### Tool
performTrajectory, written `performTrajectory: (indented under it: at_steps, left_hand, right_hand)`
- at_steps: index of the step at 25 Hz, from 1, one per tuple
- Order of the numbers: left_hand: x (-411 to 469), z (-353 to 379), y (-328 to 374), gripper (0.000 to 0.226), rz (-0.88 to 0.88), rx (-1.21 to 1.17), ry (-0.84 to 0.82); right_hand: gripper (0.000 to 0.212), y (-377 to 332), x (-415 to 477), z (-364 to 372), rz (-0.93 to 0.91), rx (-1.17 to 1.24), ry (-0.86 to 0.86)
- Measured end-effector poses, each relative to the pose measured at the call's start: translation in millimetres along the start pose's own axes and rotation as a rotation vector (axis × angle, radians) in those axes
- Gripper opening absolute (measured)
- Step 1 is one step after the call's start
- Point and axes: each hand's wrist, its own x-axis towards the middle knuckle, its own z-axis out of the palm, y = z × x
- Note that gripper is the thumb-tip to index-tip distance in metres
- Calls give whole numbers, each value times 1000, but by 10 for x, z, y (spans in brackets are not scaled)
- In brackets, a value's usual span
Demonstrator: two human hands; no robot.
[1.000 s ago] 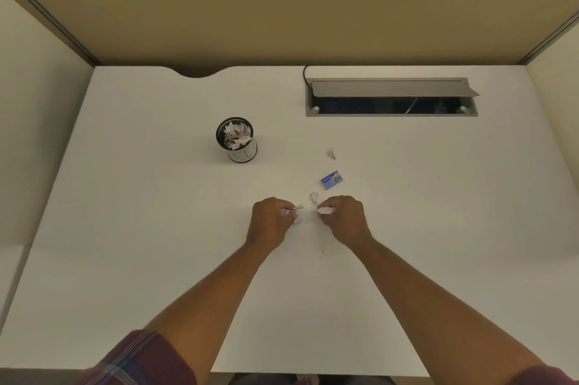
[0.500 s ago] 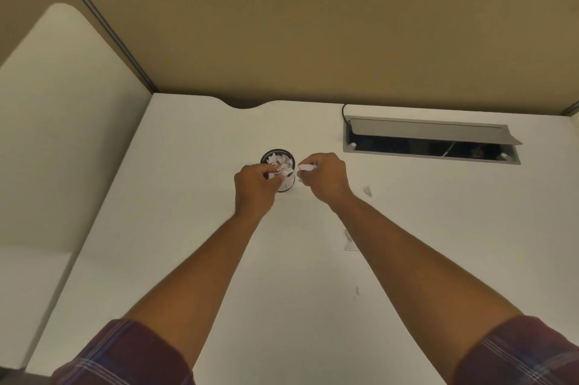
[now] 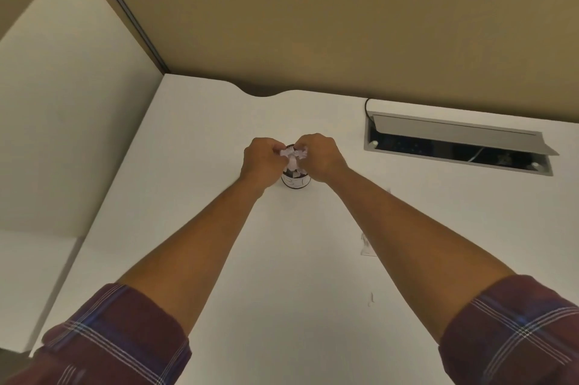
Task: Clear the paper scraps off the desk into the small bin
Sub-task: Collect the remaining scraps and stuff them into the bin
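A small round bin (image 3: 295,181) with a white wall and dark rim stands on the white desk (image 3: 203,140), mostly hidden behind my hands. My left hand (image 3: 261,160) and my right hand (image 3: 319,156) hover directly over its mouth, fingertips almost touching, each pinching crumpled white paper scraps (image 3: 293,155). Some paper hangs down into the bin. More scraps lie on the desk right of my right forearm: one piece (image 3: 366,246) and a thin sliver (image 3: 371,298).
An open grey cable hatch (image 3: 457,146) is set into the desk at the back right, with a dark cable beside it. Tan partition walls (image 3: 313,24) enclose the desk at the back and left. A lower white surface lies at the left.
Both hands went from the desk's middle, where they pinched scraps, forward to the bin, and now sit closer together over its mouth. The view has tilted up and moved nearer.
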Motion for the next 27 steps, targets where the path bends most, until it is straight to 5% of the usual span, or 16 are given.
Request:
performTrajectory:
  at_steps: [9,16,23,27]
  left_hand:
    - [3,28,-51,39,150,188,-33]
    - [-5,37,-57,23,189,252,72]
    - [-136,64,-19,12,302,163,148]
    - [-346,294,-40,11,414,81,54]
  right_hand:
    - [30,83,-41,-18,-10,17,49]
    - [21,118,-110,-24,11,-107,132]
    - [19,483,-232,-177,220,370,326]
    - [16,1011,-401,-276,320,284,319]
